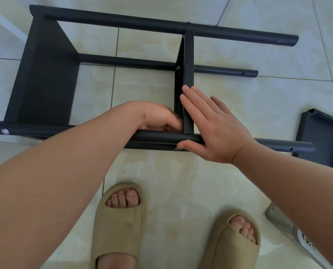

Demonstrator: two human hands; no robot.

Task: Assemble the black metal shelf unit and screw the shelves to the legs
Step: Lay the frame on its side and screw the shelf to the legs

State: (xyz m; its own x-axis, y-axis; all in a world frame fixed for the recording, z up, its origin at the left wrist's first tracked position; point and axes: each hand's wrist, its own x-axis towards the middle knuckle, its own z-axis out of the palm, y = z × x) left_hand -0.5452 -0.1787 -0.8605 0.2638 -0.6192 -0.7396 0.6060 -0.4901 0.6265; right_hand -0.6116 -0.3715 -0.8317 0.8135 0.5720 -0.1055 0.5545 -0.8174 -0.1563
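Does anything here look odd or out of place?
Nothing looks damaged. The unit lies on its side on the tiles, which seems normal for assembly. One shelf lies loose at the right, apart from it, and the hole near the end of the near leg is empty.

left hand (159, 119): fingers seen curled inward, perhaps pinched on something | right hand (210, 131): held flat, fingers straightened

my shelf unit (45, 78) is matte black, floor tiles (239, 84) pale cream and blotchy, slides (119, 226) tan
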